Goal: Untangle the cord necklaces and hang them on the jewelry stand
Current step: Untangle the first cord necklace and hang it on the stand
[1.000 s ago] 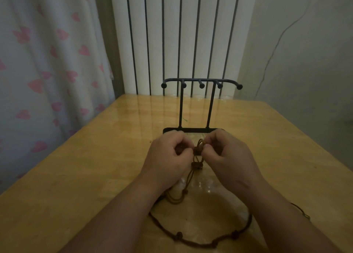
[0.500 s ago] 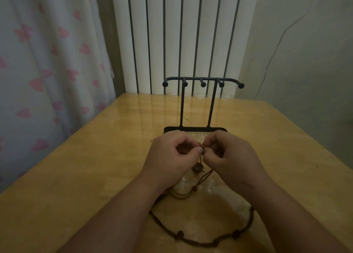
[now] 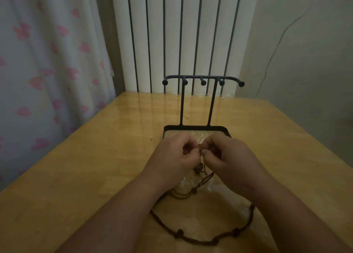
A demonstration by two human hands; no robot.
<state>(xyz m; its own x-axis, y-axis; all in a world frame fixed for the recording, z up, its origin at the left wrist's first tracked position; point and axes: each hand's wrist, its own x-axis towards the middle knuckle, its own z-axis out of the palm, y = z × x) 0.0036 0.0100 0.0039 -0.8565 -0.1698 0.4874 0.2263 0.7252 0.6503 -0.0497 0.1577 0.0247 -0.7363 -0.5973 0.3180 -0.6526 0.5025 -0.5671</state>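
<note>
Brown cord necklaces (image 3: 204, 241) with knots lie tangled on the wooden table (image 3: 95, 166) between my forearms. Their upper strands rise to a knot held between my hands. My left hand (image 3: 173, 161) and my right hand (image 3: 227, 159) meet fingertip to fingertip just above the table, each pinching the cord at the tangle. A small pendant or bead cluster hangs just below the fingers. Right behind my hands stands the black metal jewelry stand (image 3: 202, 81), with several ball-tipped pegs on its top bar and nothing hanging on it. Its tray base is partly hidden by my hands.
A white ribbed radiator (image 3: 181, 33) stands behind the table's far edge. A curtain with pink hearts (image 3: 47, 71) hangs at the left, and a plain wall with a thin wire is at the right.
My hands have lifted the tangle slightly and drawn closer together at the knot. The loose loops below have shifted a little, and the pendant now hangs lower between my hands.
</note>
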